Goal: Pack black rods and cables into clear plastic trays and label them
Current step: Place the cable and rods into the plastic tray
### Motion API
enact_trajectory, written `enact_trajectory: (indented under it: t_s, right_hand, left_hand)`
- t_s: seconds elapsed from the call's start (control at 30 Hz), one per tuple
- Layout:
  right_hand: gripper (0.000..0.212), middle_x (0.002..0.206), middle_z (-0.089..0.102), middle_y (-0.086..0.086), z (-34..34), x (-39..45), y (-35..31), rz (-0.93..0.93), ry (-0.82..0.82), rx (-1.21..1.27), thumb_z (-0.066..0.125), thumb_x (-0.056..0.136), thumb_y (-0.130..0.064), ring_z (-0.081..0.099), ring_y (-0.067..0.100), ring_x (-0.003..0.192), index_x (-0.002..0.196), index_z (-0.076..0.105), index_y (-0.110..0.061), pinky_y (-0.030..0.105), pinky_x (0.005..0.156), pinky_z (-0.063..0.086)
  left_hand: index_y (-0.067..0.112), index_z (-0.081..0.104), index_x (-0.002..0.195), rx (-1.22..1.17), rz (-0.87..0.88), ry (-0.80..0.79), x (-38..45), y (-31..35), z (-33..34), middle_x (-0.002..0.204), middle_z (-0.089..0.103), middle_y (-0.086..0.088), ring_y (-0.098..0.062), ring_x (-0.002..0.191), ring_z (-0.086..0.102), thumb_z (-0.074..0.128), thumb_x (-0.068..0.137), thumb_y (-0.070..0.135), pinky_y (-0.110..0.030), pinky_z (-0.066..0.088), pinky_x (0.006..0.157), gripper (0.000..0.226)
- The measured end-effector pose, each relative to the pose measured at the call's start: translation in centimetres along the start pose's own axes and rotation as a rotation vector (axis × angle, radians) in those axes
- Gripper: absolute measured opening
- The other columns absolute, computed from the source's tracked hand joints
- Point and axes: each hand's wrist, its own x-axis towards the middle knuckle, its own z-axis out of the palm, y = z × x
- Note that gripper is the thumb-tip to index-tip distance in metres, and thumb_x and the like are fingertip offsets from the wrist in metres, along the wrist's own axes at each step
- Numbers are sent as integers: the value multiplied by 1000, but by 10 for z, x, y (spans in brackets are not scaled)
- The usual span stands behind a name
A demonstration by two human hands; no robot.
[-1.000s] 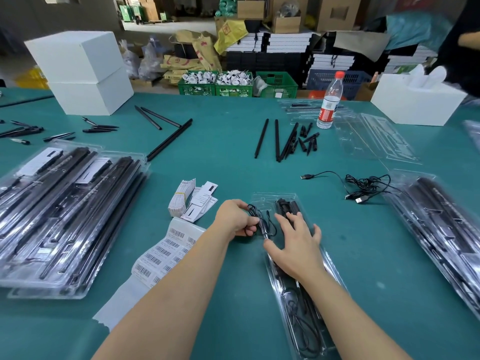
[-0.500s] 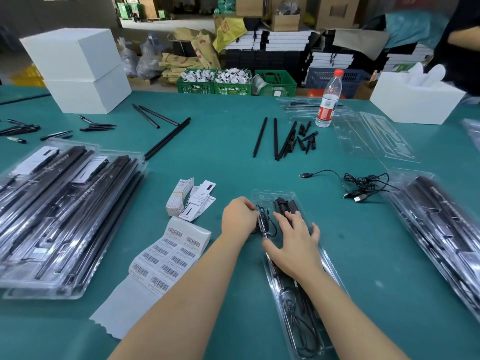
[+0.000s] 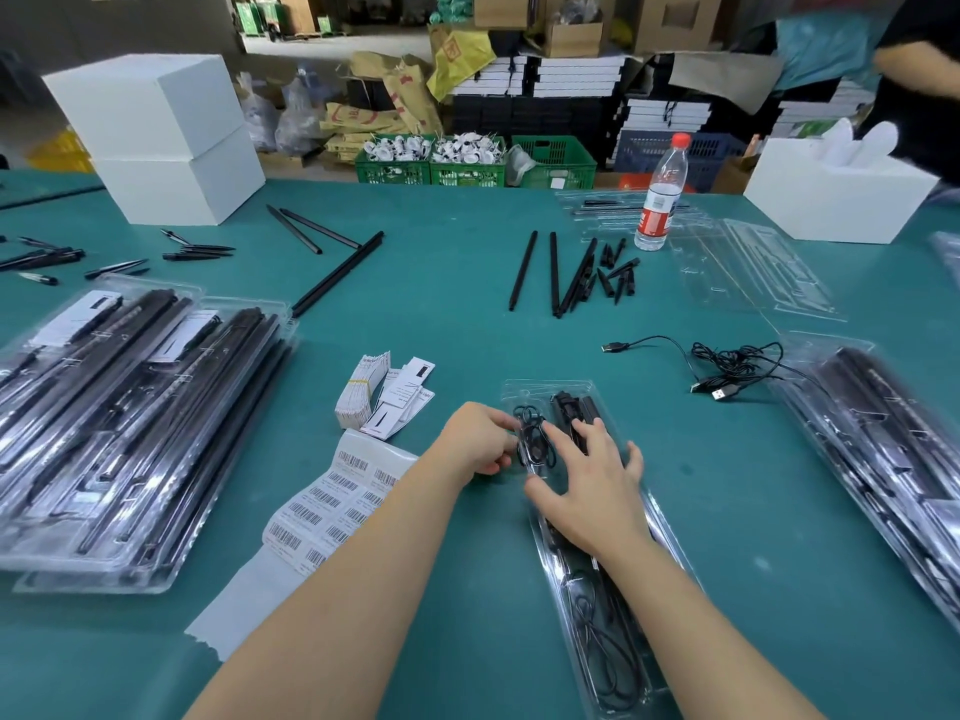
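Observation:
A long clear plastic tray [image 3: 670, 553] lies on the green table before me, with black rods [image 3: 574, 407] and a black cable [image 3: 608, 662] inside. At the tray's far left corner my left hand [image 3: 480, 441] pinches a coiled bit of cable [image 3: 532, 439]. My right hand [image 3: 592, 483] lies flat across the tray, its straight fingers pressing on the rods and the cable. A sheet of barcode labels [image 3: 332, 504] lies just left of my left forearm.
Filled trays are stacked at the left [image 3: 130, 423] and right [image 3: 883, 449]. Loose rods [image 3: 561, 270], spare cables [image 3: 727, 366], empty trays [image 3: 753, 267], a water bottle [image 3: 661, 197], paper tags [image 3: 387, 394] and white boxes [image 3: 161, 137] lie farther back. Another person's arm [image 3: 914, 59] is at the far right.
My left hand's fingers have uncurled slightly on the cable coil. My right hand has barely moved on the tray.

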Motion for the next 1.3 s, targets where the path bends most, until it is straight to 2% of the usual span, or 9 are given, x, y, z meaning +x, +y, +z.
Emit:
enact_trajectory:
  t_s: [0.17,0.27,0.37,0.6,0.83,0.93,1.03,1.13,1.3]
  right_hand:
    - [79,158,30,4,1,0,-1,3,8,10,29,75,-70,7,18,152,149,34,-42,55,119,-3]
    - [80,159,30,4,1,0,0,3,10,8,28,75,-70,7,19,152,149,34,-41,55,119,-3]
    - [80,159,30,4,1,0,0,4,8,15,28,74,-70,6,18,152,149,33,-42,55,119,-4]
    - [80,159,29,3,1,0,0,4,10,26,29,74,-69,7,18,152,149,34,-41,54,119,-4]
    - [79,159,28,2,0,0,-1,5,-2,26,30,75,-69,5,18,153,149,33,-42,54,119,-6]
    - [79,160,27,2,0,0,-1,8,-11,21,30,75,-68,4,17,152,149,32,-43,53,119,-7]
    - [80,160,26,2,-1,0,-1,8,-16,13,28,74,-69,3,17,152,150,31,-43,52,119,-8]
    - [80,160,26,1,-1,0,-2,7,-18,-2,27,74,-70,3,17,152,150,32,-44,53,120,-7]
    - [81,159,26,1,-1,0,-2,8,-18,-21,25,73,-71,3,17,152,149,32,-45,53,119,-7]
  left_hand:
    - [26,67,102,187,150,59,2,-10,-3,67,55,1,-17,57,48,76,82,16,-25,39,54,24]
    - [26,57,126,194,177,48,3,-12,-2,72,53,3,-12,57,48,74,84,16,-25,42,57,46]
    - [31,43,149,110,112,-63,5,-12,-5,74,52,-4,-14,51,39,67,89,14,-21,34,45,67]
    - [40,35,152,121,95,-176,9,-15,-17,81,46,-10,-17,51,35,67,93,14,-21,30,43,71]
    - [53,43,142,166,28,-198,16,-16,-18,54,40,3,-15,43,33,67,92,22,-18,31,43,64]
    - [63,61,113,69,10,-207,14,-14,-16,57,42,3,-13,41,28,66,94,27,-17,25,44,41]
    - [68,67,80,27,-7,-192,10,-11,-15,55,41,4,-13,41,25,60,96,24,-17,21,44,47]
    - [53,75,76,-95,-29,-160,8,-11,-13,52,41,4,-13,42,22,67,93,19,-17,18,43,39]
    - [20,77,86,-259,-14,75,7,-12,-2,59,44,-4,-14,42,21,74,83,4,-16,17,37,16]
